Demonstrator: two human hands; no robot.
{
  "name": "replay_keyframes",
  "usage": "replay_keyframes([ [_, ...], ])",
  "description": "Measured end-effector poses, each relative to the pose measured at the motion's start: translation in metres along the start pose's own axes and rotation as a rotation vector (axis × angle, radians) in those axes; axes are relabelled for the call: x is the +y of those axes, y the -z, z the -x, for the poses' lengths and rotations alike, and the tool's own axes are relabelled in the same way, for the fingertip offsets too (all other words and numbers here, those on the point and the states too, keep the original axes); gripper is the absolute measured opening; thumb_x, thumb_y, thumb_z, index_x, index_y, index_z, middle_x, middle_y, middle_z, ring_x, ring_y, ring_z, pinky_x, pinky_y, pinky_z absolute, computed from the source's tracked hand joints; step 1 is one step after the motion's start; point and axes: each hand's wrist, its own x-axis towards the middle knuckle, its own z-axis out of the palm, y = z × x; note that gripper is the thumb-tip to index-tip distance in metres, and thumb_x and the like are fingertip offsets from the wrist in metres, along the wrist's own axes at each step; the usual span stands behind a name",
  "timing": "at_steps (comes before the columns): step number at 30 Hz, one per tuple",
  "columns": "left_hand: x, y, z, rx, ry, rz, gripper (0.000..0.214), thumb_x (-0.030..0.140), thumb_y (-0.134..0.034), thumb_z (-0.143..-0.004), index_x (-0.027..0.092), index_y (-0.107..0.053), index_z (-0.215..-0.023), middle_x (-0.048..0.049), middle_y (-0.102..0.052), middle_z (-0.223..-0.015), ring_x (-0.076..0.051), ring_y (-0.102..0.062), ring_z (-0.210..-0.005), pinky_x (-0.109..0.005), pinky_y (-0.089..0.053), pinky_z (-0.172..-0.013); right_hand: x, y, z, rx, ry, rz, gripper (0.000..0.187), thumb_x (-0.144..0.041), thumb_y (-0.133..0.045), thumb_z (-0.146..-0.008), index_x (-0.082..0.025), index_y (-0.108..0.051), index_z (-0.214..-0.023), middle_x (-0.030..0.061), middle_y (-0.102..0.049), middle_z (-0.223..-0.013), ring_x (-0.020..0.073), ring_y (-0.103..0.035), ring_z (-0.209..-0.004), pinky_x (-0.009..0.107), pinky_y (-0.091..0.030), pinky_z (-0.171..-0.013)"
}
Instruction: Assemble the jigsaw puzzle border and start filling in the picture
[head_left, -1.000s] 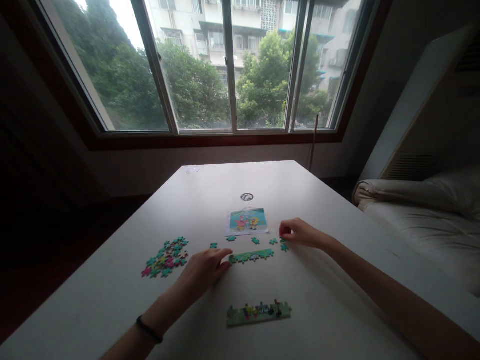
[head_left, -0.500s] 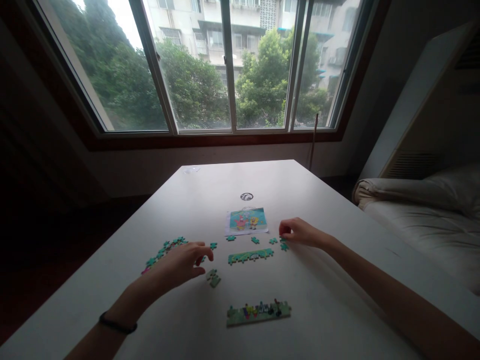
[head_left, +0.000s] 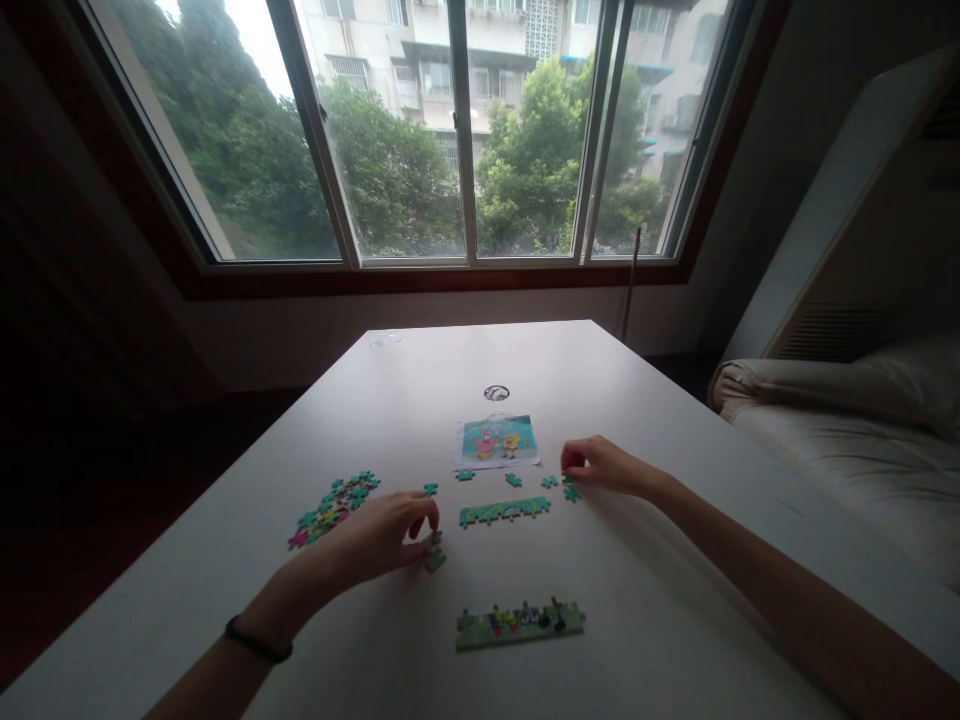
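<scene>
Head view, single entry. Landmark: printed picture (head_left: 496,441), lying flat on the white table (head_left: 675,600).

- Left hand (head_left: 375,540), dark band at the wrist: lay left of and nearer than the printed picture, fingers bent down and pinched onto a small joined piece (head_left: 434,558) that rested on the table.
- Right hand (head_left: 604,465): lay just right of the printed picture, fingers curled shut and resting on the table. Whether it gripped a piece could not be told.
- Single pieces (head_left: 513,480): about five, in a loose row just below the printed picture, the rightmost touching or just beside the right hand.
- Middle strip (head_left: 504,511): joined, below that row.
- Near strip (head_left: 520,622): joined, well below the printed picture, closest to the wearer.
- Loose pile (head_left: 334,507): unjoined, well left of the printed picture.

Progress, as judged: two strips and one small cluster were assembled but apart from each other. The pile and the single pieces were unplaced, so most of the puzzle remained
</scene>
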Motion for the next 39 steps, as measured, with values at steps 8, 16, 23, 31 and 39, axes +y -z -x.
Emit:
replay_keyframes([
  [8, 0.003, 0.001, 0.001, 0.013, -0.019, 0.007, 0.015, 0.024, -0.052, -0.075, 0.023, -0.060, -0.088, -0.0001, -0.058, -0.080, -0.016, -0.054, -0.070, -0.023, -0.037, -0.062, -0.005, 0.002, 0.001, -0.012, -0.021, -0.015, 0.013, -0.018, -0.053, -0.072, -0.015, -0.065, -0.076, 0.0028, -0.064, -0.072, 0.0127, -0.055, -0.064, 0.023, -0.041, -0.059],
  [16, 0.001, 0.000, 0.000, 0.030, -0.044, 0.002, 0.013, 0.023, -0.053, -0.075, 0.022, -0.059, -0.086, -0.0003, -0.058, -0.081, -0.016, -0.053, -0.070, -0.023, -0.037, -0.061, -0.005, 0.003, 0.002, -0.023, -0.013, -0.019, 0.013, -0.018, -0.053, -0.072, -0.015, -0.065, -0.077, 0.0030, -0.064, -0.073, 0.0133, -0.055, -0.064, 0.023, -0.041, -0.060],
  [23, 0.004, 0.001, -0.001, 0.065, -0.045, -0.018, 0.010, 0.025, -0.052, -0.077, 0.022, -0.058, -0.085, 0.0001, -0.057, -0.079, -0.015, -0.053, -0.069, -0.023, -0.036, -0.062, -0.005, 0.002, 0.002, -0.008, -0.005, -0.006, 0.013, -0.019, -0.053, -0.072, -0.015, -0.065, -0.076, 0.0030, -0.064, -0.071, 0.0130, -0.055, -0.063, 0.023, -0.040, -0.059],
  [31, 0.006, 0.002, 0.000, 0.090, -0.042, -0.021, 0.011, 0.028, -0.052, -0.078, 0.021, -0.056, -0.085, 0.0003, -0.057, -0.079, -0.015, -0.053, -0.068, -0.023, -0.036, -0.061, -0.008, 0.004, 0.002, -0.016, -0.026, -0.013, 0.012, -0.017, -0.054, -0.072, -0.015, -0.065, -0.076, 0.0028, -0.064, -0.071, 0.0126, -0.055, -0.063, 0.022, -0.040, -0.059],
  [39, 0.010, 0.004, 0.000, 0.107, -0.052, -0.002, 0.010, 0.028, -0.052, -0.077, 0.020, -0.055, -0.082, -0.0007, -0.058, -0.080, -0.015, -0.053, -0.070, -0.024, -0.037, -0.062, -0.009, 0.004, 0.003, -0.007, -0.005, -0.011, 0.012, -0.017, -0.054, -0.072, -0.016, -0.065, -0.076, 0.0027, -0.064, -0.071, 0.0128, -0.055, -0.063, 0.023, -0.040, -0.058],
])
